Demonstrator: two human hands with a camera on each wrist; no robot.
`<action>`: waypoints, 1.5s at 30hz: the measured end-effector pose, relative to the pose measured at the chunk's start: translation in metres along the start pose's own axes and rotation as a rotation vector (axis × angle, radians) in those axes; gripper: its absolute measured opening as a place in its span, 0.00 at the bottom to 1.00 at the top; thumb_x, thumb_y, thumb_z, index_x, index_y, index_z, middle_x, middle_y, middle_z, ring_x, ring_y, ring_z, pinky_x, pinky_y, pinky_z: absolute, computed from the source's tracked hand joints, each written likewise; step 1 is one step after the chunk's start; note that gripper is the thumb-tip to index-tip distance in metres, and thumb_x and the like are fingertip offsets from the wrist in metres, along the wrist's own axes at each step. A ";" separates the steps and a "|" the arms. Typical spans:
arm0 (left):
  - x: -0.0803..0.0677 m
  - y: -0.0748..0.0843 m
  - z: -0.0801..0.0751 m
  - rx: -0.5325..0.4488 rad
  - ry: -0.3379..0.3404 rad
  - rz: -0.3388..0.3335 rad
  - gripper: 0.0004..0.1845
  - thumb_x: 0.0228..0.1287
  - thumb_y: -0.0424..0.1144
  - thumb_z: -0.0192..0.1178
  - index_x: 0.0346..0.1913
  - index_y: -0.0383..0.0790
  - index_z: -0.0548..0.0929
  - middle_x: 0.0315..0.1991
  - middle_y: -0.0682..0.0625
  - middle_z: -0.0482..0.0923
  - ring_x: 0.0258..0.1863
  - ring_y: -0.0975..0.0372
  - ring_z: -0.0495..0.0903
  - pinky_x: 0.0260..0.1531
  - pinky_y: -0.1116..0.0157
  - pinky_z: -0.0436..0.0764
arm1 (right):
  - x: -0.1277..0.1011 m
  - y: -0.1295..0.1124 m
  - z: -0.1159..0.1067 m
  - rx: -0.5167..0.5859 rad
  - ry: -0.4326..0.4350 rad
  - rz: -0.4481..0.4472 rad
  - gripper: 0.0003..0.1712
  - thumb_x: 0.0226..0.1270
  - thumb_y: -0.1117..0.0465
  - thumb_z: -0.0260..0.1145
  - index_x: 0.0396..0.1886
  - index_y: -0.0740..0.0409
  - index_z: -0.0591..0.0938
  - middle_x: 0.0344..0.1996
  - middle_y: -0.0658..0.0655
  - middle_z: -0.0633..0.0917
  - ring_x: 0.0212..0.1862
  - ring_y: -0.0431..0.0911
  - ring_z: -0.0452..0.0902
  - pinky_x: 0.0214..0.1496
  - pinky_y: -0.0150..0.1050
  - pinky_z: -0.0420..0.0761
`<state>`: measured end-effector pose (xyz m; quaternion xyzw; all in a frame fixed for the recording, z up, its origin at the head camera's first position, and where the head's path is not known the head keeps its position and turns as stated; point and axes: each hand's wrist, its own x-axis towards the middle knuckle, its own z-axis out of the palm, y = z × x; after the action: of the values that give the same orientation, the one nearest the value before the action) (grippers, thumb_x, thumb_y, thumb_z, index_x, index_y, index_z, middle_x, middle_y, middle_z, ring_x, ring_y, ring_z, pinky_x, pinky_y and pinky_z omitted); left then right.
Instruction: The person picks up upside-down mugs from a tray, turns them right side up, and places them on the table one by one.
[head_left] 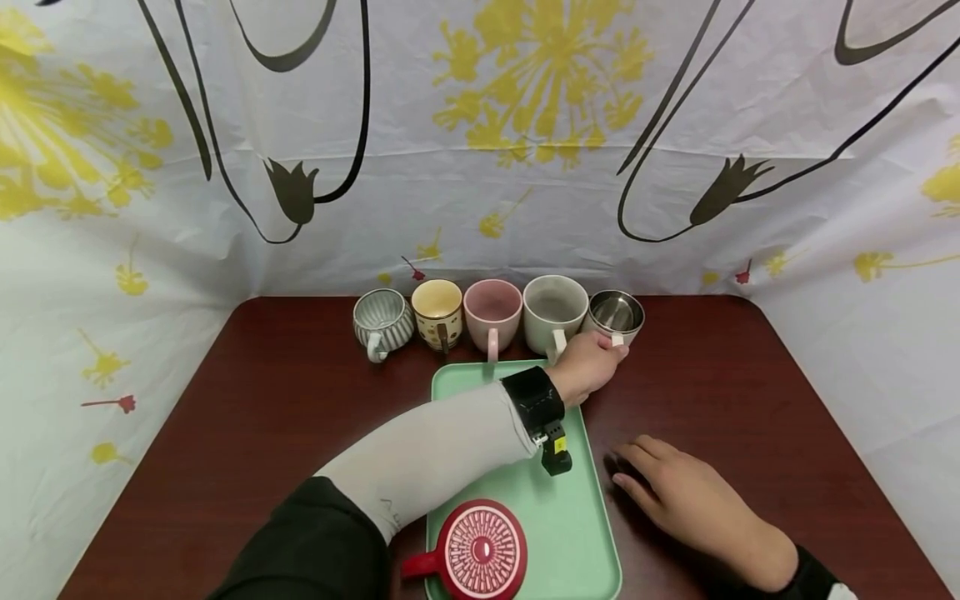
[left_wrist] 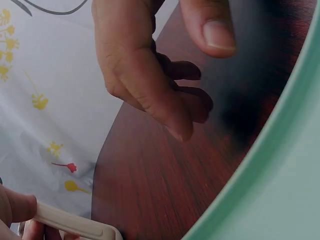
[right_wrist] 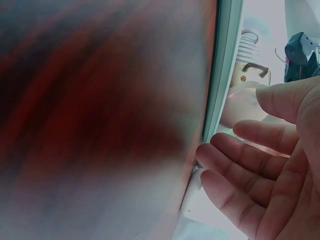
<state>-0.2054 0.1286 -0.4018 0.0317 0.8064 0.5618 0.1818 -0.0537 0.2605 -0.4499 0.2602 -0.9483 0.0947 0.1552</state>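
On the far edge: five cups stand in a row before the backdrop.
Backdrop (head_left: 480, 150): white cloth with yellow flowers and black stems, hung on three sides.
Surface (head_left: 262, 400): dark red wood; it carries the tray, the cups and the right hand.
Tray (head_left: 570, 517): pale green, lying lengthwise in the middle, its far end near the cup row.
Red mug (head_left: 480, 552): upside down on the near end of the tray, handle to the left.
Cup row: ribbed grey cup (head_left: 382, 321), yellow cup (head_left: 437, 312), pink cup (head_left: 492, 312), white cup (head_left: 553, 312), steel cup (head_left: 617, 315).
Left hand (head_left: 588, 365): reaches across the tray's far end; its fingers curl around the pale handle (left_wrist: 70, 222) of the steel cup at the right end of the row.
Right hand (head_left: 686, 498): lies palm down on the surface just right of the tray, fingers relaxed and holding nothing.
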 end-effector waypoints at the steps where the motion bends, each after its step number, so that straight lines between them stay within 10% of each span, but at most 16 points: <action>1: 0.000 0.000 0.000 0.001 0.000 -0.005 0.09 0.75 0.45 0.64 0.40 0.43 0.81 0.36 0.54 0.77 0.36 0.63 0.74 0.37 0.67 0.73 | 0.000 0.000 0.000 0.001 -0.001 0.000 0.19 0.60 0.57 0.78 0.51 0.50 0.86 0.43 0.44 0.84 0.42 0.37 0.82 0.41 0.41 0.84; 16: -0.004 0.000 -0.005 0.053 -0.036 0.064 0.11 0.76 0.47 0.62 0.41 0.43 0.79 0.34 0.52 0.77 0.35 0.61 0.74 0.38 0.66 0.72 | 0.001 0.000 0.002 0.001 -0.009 -0.001 0.20 0.61 0.56 0.78 0.53 0.50 0.86 0.43 0.42 0.83 0.42 0.37 0.82 0.42 0.41 0.84; 28: -0.033 0.025 -0.022 0.236 -0.119 0.123 0.27 0.73 0.52 0.64 0.68 0.44 0.76 0.62 0.49 0.79 0.59 0.60 0.80 0.55 0.63 0.80 | 0.003 -0.004 -0.001 0.001 0.002 -0.009 0.21 0.60 0.57 0.79 0.53 0.50 0.86 0.45 0.43 0.84 0.43 0.37 0.83 0.43 0.41 0.85; 36: -0.066 0.018 -0.073 0.246 -0.266 0.266 0.28 0.76 0.51 0.60 0.72 0.42 0.72 0.68 0.48 0.76 0.67 0.60 0.76 0.63 0.64 0.77 | 0.003 -0.005 -0.004 0.012 -0.013 -0.009 0.20 0.61 0.58 0.78 0.53 0.50 0.86 0.43 0.43 0.83 0.42 0.35 0.81 0.41 0.38 0.84; 45: -0.106 -0.013 -0.137 0.338 -0.242 0.357 0.21 0.79 0.49 0.57 0.69 0.47 0.75 0.66 0.52 0.74 0.63 0.59 0.77 0.70 0.55 0.71 | 0.003 -0.007 -0.006 0.029 -0.049 0.031 0.17 0.64 0.56 0.76 0.52 0.46 0.86 0.42 0.40 0.83 0.43 0.32 0.80 0.42 0.37 0.84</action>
<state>-0.1496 -0.0258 -0.3448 0.2703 0.8428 0.4344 0.1669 -0.0509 0.2554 -0.4423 0.2502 -0.9542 0.1044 0.1268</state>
